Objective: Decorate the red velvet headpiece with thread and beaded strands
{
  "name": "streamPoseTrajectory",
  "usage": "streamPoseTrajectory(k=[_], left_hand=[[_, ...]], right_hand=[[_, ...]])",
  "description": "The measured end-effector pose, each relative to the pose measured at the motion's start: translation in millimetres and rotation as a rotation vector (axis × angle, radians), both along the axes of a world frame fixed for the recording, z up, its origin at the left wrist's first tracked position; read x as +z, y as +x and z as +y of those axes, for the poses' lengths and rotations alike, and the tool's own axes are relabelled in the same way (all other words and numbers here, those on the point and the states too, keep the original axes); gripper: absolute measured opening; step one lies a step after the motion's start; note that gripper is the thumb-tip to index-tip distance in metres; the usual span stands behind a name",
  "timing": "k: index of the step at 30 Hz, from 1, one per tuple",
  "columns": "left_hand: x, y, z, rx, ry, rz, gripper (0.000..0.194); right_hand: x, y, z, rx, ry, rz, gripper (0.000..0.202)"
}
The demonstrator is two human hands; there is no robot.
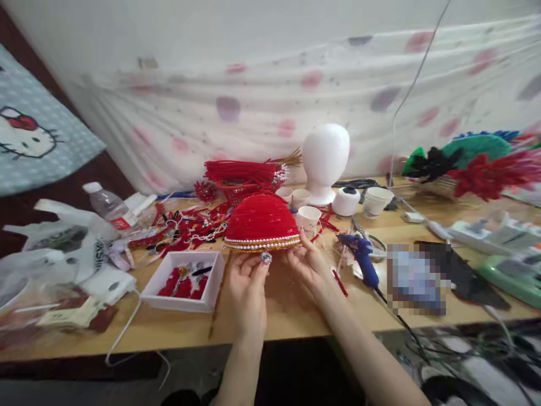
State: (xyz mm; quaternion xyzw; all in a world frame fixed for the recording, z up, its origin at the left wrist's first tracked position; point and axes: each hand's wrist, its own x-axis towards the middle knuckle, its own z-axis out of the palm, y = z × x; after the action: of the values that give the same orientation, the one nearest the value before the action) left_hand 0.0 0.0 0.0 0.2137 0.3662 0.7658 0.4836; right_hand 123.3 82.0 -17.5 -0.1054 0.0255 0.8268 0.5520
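A red domed cap point(262, 219) with rows of white beads and gold trim along its lower edge is held above the wooden table. My left hand point(247, 276) grips the cap's front edge from below, its thumb beside a small sparkling ornament point(266, 258) at the edge's middle. At the right end of the beaded edge, my right hand point(310, 260) holds the cap between thumb and fingers. Some fingertips of both hands are hidden under or behind the cap.
A white tray point(181, 307) with red pieces stands left. Behind are paper cups point(309, 219), a white foam head point(325, 155) and red stems point(240, 172). A blue glue gun point(363, 259) lies right. Plastic bags point(63, 242) and a bottle point(107, 204) sit far left.
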Motion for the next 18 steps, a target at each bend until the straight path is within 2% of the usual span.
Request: streamPoseTrajectory(k=[18], left_hand=[[2.6, 0.5, -2.1, -0.050, -0.025, -0.050, 0.045]], right_hand=[[-3.0, -3.0, -1.4, -0.036, 0.032, 0.009, 0.013]])
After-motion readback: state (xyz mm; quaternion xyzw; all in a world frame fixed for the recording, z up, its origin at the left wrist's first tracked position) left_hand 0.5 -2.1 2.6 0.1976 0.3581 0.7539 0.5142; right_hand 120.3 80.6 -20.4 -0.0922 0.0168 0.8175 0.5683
